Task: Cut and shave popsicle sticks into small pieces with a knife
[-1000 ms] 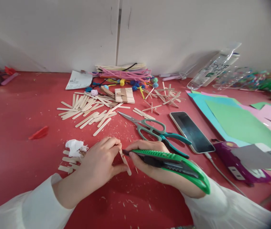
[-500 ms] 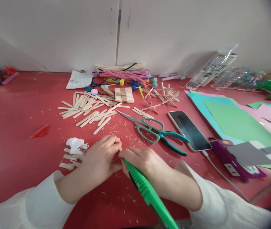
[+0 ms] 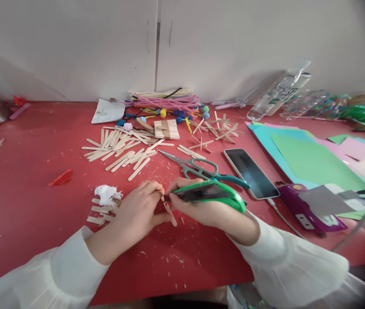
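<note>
- The left hand (image 3: 137,210) pinches a wooden stick (image 3: 170,213) between thumb and fingertips. The stick slants down to the right, with its lower end on or just above the red worktop (image 3: 24,193).
- The right hand (image 3: 203,210) is clenched around a green utility knife (image 3: 209,193). The knife's front end points left and meets the upper end of the stick, right beside the left fingertips.
- Small wood shavings lie scattered on the worktop around and below both hands.
- Just left of the left hand lie a crumpled white tissue (image 3: 105,194) and a few short stick pieces (image 3: 97,214).
- Scissors (image 3: 198,168) with teal handles lie just behind the knife, blades pointing left.
- A phone (image 3: 250,172) lies screen-up to the right of the scissors.
- A loose pile of sticks (image 3: 121,148) is spread farther back, with pink pipe cleaners (image 3: 169,102) near the wall.
- Coloured paper sheets (image 3: 314,161) cover the right side of the worktop.
</note>
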